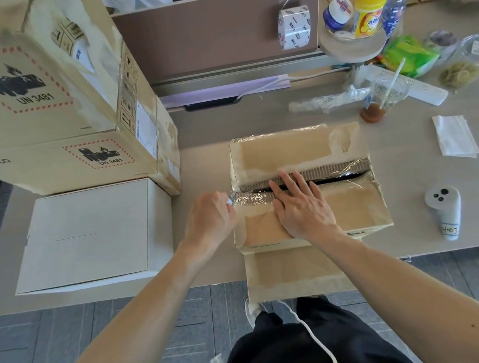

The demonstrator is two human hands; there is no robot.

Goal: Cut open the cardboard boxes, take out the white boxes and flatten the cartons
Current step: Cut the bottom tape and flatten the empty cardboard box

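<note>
Carton (354, 207) under work sits at the near edge of the worktop (411, 179) in the head view, top flaps closed and taped. The centre seam (339, 176) shows as a dark gap from the right end to about the middle. Toward the left end the clear tape (252, 199) bridges it, wrinkled and, as far as can be told, uncut. The left hand (210, 220) is at that left end, its grip clamped round a small cutter (230, 198). Only the tip shows, so the blade length cannot be judged. The right hand (301, 207) lies flat on the near flap, grip apart, fingers straight and reaching across the seam. One white box (89, 237) stands on the worktop to the left of the carton, in front of stacked cartons (27, 86) bearing hazard labels. A cardboard sheet (293, 273) lies under the carton and overhangs the worktop edge.

Assessment: the step in hand appears to be slitting the last stretch of tape, which places the task in its early part. The blade should be kept shallow, since a white box presumably lies directly beneath the flaps, and it should follow the gap, not the board. The right-hand fingers lie on the cutting line, between the cutter and the opened part. They should be drawn back onto the near flap before any cut toward the right. Firm downward pressure on the flap is advisable, given how near the carton is to the edge.
</note>
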